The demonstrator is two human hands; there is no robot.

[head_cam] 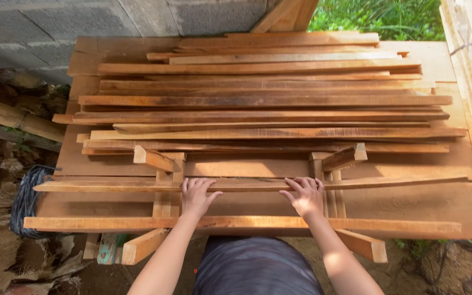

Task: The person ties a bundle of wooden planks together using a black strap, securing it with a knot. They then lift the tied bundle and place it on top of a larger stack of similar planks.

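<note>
Both hands lie flat with fingers spread, the left hand point(196, 194) and right hand point(305, 194) pressing a thin wooden slat point(247, 184) without closing around it. Just nearer lies another slat point(241, 223), laid out singly; beyond the fingertips the stacked slats point(263, 101) remain piled, apparently unsorted.

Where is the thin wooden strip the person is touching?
In the head view, the thin strip lies across the workbench under the left hand and right hand, between the big stack of slats and a nearer strip.
</note>
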